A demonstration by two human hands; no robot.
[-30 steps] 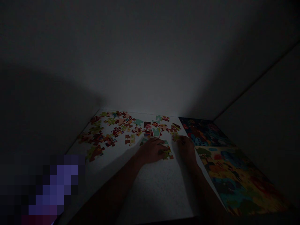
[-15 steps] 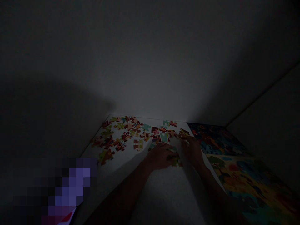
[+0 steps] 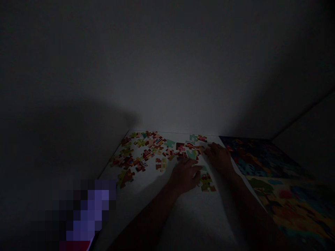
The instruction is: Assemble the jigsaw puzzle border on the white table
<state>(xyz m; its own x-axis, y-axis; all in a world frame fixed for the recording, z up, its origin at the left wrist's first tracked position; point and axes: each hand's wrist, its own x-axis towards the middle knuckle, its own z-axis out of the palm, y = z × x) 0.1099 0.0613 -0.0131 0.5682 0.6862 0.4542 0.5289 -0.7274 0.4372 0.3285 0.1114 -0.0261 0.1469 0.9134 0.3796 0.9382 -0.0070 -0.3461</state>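
Jigsaw pieces (image 3: 149,148) lie scattered across the far part of a white bench (image 3: 183,223) in the head view, with a small cluster (image 3: 206,183) just beside the left hand (image 3: 184,176), whose grip looks wide and flat, holding nothing visible. The right hand (image 3: 219,157) reaches toward the nearest pieces, but in this dim light its grip cannot be told. Two colourful picture sheets (image 3: 272,167) lie along the bench's right side.

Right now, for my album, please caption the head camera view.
Left hand and right hand among jigsaw pieces on a white table, colourful illustrated board alongside.
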